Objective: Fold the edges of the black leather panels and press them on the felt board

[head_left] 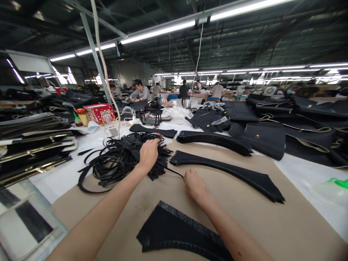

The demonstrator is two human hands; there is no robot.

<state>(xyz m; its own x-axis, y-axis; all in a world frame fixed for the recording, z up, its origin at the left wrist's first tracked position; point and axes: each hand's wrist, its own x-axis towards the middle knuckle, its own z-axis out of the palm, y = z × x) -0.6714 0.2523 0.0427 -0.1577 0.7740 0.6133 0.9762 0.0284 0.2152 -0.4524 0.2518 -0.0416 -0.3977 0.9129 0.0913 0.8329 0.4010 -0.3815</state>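
A large bundle of thin black strips [116, 159] lies on brown paper, looped at its left and with many cut ends at its right. My left hand [149, 154] is on top of the bundle, its fingers curled over the strips; the fingertips are partly hidden. One single black strip [175, 173] runs out from the bundle to my right hand [195, 186], which pinches its end. Below my hands lies a curved black panel [174, 232] with a speckled edge, partly covered by my right forearm. Another curved black panel [225, 172] lies beyond my right hand.
A stack of curved black panels [212, 139] and a flat one [153, 130] lie farther back. Black bag pieces [266, 137] are piled at right, gold-trimmed ones [35, 152] at left. A red box [100, 114] stands behind the strips. Several people work in the background.
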